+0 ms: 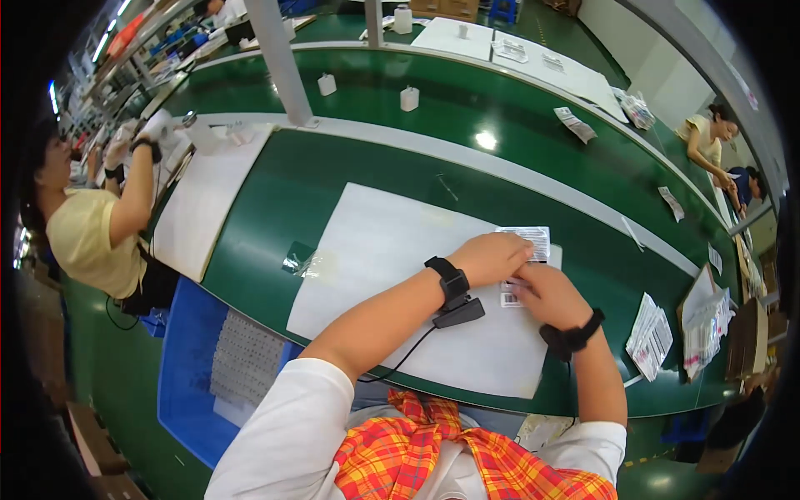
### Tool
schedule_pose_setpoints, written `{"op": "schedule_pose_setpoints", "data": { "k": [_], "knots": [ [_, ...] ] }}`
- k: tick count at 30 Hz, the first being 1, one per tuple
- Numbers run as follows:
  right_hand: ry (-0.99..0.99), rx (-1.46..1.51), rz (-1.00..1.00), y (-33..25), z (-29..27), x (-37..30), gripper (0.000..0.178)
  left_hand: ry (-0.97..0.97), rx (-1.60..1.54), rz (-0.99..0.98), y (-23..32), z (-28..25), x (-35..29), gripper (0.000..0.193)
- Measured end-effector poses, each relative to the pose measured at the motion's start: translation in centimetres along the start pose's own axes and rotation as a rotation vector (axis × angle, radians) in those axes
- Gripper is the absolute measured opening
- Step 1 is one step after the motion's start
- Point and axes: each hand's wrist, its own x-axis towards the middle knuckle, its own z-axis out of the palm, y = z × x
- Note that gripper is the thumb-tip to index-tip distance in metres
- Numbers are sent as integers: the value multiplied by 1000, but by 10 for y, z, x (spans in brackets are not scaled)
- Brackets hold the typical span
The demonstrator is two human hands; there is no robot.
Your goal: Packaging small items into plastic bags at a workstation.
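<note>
A flat white printed packet (537,237) lies at the right side of a white sheet in front of me. My left hand (493,257) reaches across it from the left, its fingers curled over the packet. Just to the right, my right hand (554,296) has its fingers bent in toward the same packet, slightly blurred and close against the left hand. The hands cover the packet's middle; its top edge and a small lower corner with a barcode show. Both wrists wear black bands, and a cable runs from the left one.
The white sheet (375,250) lies on a green table (275,179). Stacks of printed packets (649,337) are at the right. A blue bin (187,358) stands at the lower left. Beyond a pale rail lies a green belt (358,75) with small white bottles (409,99). A co-worker (92,225) works at the left.
</note>
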Motion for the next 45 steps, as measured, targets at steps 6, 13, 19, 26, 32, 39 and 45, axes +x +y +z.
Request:
{"op": "schedule_pose_setpoints", "data": {
  "k": [6,13,19,26,32,39,45],
  "knots": [
    [-110,-577,26,-46,42,-83,55,153,376,360,-23,20,-4,51],
    [-392,-87,22,-72,-78,17,43,274,428,132,14,25,-9,40],
    [63,173,-126,-36,-114,263,43,187,506,78,16,32,10,33],
    [462,310,240,73,-6,446,81,456,-1130,-10,-28,98,32,41],
    [254,887,144,25,-34,387,55,420,-1339,21,-13,75,6,42],
    [361,684,157,-23,-73,107,37,227,429,268,1,42,9,41],
    [646,318,191,18,-3,-17,40,186,448,275,6,39,12,42]
  ]
}}
